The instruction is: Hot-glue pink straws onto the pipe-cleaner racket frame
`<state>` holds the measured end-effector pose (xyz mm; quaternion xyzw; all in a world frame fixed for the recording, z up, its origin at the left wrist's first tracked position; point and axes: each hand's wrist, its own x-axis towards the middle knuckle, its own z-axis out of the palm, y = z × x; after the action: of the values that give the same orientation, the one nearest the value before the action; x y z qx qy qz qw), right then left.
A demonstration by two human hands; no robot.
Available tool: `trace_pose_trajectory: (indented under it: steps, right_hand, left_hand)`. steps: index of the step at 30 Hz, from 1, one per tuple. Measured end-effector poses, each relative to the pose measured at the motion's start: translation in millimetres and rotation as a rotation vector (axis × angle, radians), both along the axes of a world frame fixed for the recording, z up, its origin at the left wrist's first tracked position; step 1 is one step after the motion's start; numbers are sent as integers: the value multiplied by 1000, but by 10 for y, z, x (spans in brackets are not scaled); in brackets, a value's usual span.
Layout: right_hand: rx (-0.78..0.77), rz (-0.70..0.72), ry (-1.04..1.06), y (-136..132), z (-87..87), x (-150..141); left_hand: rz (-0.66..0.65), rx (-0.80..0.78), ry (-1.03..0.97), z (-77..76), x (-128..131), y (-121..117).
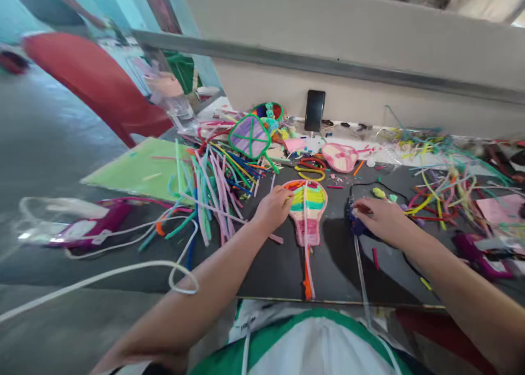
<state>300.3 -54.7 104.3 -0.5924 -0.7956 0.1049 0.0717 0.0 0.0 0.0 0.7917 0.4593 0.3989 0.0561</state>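
A balloon-shaped craft piece [315, 227] lies on the dark table in front of me, filled with bands of coloured pipe cleaner inside a pink outline. An orange and pale stem runs from it to the table's front edge. My left hand [275, 206] is closed in a pinch at the piece's upper left edge, beside the yellow band; what its fingertips hold is too small to make out. To the right, my right hand [379, 217] has curled fingers on a dark blue glue gun [355, 217]. A clear strip, perhaps a glue stick, extends from it towards me.
Loose pipe cleaners [211, 192] are heaped at left beside a green sheet [139, 170]. Yellow-handled scissors [310, 174], a purple leaf-shaped piece [249, 137] and a pink heart-shaped piece [340, 157] lie behind. A phone [315, 110] leans on the wall. A white cable [123, 274] crosses at left.
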Motion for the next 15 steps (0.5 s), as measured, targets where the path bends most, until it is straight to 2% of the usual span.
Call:
trace_pose_trajectory:
  steps: [4, 8, 11, 15]
  right_hand:
    - [-17, -8, 17, 582, -17, -411]
    - [-73, -49, -12, 1058, -195, -745]
    - [-112, -80, -51, 1239, -346, -889]
    - [-145, -115, -86, 1312, -483, -926]
  left_hand:
    - [12, 14, 4, 30, -32, 21]
    - [0, 19, 19, 87, 27, -27]
    - [-19, 5, 53, 148, 129, -85]
    - [26, -72, 223, 225, 253, -148]
